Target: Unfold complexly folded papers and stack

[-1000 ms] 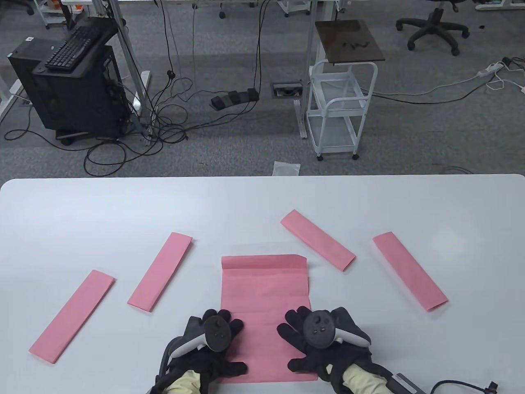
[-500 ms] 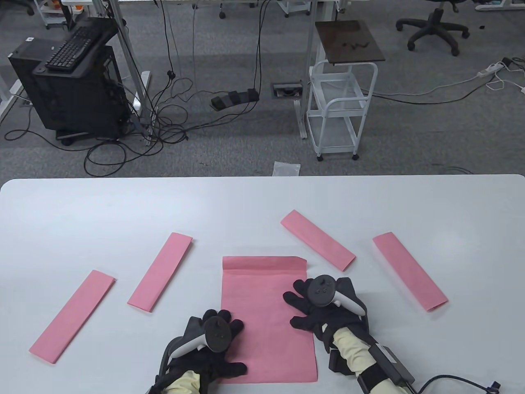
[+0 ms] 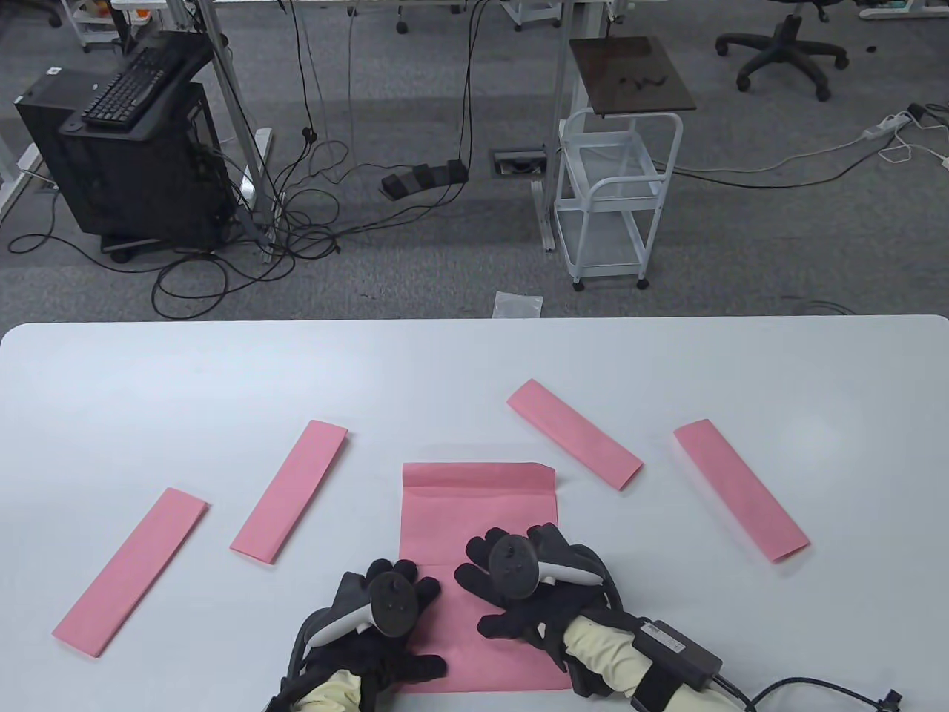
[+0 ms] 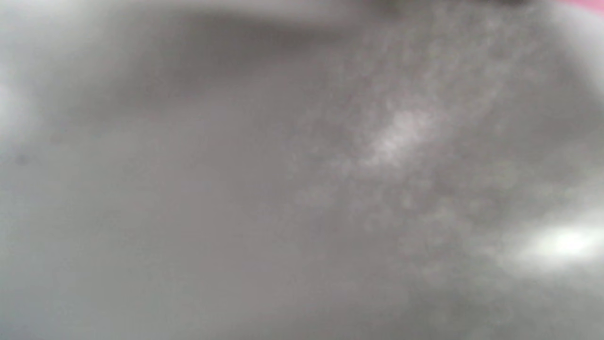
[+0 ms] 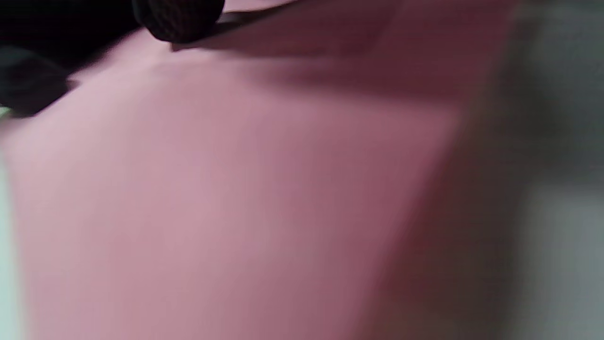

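Both hands lying flat, fingers spread, holding nothing: left hand (image 3: 385, 604) and right hand (image 3: 519, 586) pressing opened pink sheet (image 3: 478, 512); folded flap lying beyond fingertips.

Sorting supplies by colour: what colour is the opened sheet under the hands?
Pink, the sheet matches the folded strips; the table view shows it best.

Beyond the white bench (image 3: 148, 371) lay grey carpet (image 3: 778, 245) strewn with black cables (image 3: 296, 222). A black computer tower (image 3: 126, 170) carried a keyboard (image 3: 133, 78). A white wire trolley (image 3: 615, 200) stood near an office chair (image 3: 786, 48).
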### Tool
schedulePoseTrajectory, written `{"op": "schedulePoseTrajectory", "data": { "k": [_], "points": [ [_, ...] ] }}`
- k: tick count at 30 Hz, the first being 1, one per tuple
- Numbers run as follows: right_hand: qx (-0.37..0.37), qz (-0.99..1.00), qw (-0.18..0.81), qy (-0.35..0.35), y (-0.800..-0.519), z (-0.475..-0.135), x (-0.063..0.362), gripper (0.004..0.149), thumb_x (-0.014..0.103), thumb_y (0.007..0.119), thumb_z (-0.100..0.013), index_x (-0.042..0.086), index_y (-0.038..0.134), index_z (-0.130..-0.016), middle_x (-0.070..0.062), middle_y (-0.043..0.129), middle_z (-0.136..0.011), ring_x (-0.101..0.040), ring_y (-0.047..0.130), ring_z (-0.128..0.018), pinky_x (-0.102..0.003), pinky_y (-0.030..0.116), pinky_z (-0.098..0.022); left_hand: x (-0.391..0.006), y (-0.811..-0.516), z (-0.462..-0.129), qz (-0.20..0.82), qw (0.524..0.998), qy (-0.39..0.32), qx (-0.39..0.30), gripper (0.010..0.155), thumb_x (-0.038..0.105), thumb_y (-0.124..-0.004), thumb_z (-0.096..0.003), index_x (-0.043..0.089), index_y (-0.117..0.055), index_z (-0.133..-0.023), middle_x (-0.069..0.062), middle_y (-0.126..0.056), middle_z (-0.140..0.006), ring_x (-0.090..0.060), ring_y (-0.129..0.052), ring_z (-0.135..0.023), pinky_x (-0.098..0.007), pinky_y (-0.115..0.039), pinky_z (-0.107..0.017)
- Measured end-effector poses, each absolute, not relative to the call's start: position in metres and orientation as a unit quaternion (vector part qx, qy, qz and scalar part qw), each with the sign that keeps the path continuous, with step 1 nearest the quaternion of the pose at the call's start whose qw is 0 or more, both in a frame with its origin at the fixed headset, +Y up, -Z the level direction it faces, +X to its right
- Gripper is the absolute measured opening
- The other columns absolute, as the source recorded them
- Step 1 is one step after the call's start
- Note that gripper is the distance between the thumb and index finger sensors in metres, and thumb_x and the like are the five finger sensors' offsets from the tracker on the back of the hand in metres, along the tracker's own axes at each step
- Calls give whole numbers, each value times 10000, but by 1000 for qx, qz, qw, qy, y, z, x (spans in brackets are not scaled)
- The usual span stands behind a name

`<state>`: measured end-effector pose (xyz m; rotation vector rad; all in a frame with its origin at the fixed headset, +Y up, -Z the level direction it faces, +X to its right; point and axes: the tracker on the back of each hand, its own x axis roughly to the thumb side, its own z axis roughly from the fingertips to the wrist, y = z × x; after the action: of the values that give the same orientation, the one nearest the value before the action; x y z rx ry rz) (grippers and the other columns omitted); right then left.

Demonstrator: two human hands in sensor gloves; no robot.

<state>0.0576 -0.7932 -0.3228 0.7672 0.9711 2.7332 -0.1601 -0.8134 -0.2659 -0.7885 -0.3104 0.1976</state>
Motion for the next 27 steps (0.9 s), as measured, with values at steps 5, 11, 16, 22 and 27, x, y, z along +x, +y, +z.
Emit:
{"op": "schedulePoseTrajectory", "data": {
  "k": [5, 11, 16, 22, 27],
  "points": [
    [168, 919, 123, 335, -796, -371, 72, 586, 529, 643, -514, 556, 318, -1000, 290, 82, -1131, -19, -25, -1048, -466, -122, -679, -160, -813, -266, 95, 906, -152, -382, 976, 740, -595, -393, 464, 155, -955, 156, 359, -961, -204, 366, -901, -498, 209, -593],
    [49, 927, 200, 313, -799, -418, 98, 573, 517, 657, -503, 520, 378, -1003, 289, 137, -1119, 4, 10, -1034, -466, -86, -697, -160, -814, -266, 95, 906, -153, -382, 977, 742, -592, -395, 463, 158, -956, 154, 361, -962, -206, 367, -902, -498, 210, -593],
    [30, 927, 224, 300, -801, -424, 102, 576, 511, 660, -503, 495, 387, -1010, 280, 129, -1127, 1, 4, -1037, -474, -71, -700, -160, -814, -266, 94, 906, -153, -382, 975, 743, -589, -398, 464, 159, -957, 155, 363, -962, -204, 369, -902, -497, 211, -594],
    [65, 923, 270, 265, -789, -413, 99, 631, 495, 634, -520, 435, 308, -1056, 194, 99, -1155, -74, -33, -1045, -477, -96, -689, -160, -814, -266, 94, 907, -152, -382, 975, 745, -590, -396, 466, 158, -956, 158, 362, -962, -200, 368, -903, -495, 211, -595],
    [145, 927, 242, 246, -768, -363, 101, 671, 522, 629, -518, 467, 232, -1057, 226, -23, -1130, -40, -165, -993, -464, -139, -672, -160, -814, -266, 95, 907, -152, -382, 973, 745, -590, -398, 467, 158, -957, 157, 362, -962, -200, 368, -903, -495, 211, -596]
  ]
}}
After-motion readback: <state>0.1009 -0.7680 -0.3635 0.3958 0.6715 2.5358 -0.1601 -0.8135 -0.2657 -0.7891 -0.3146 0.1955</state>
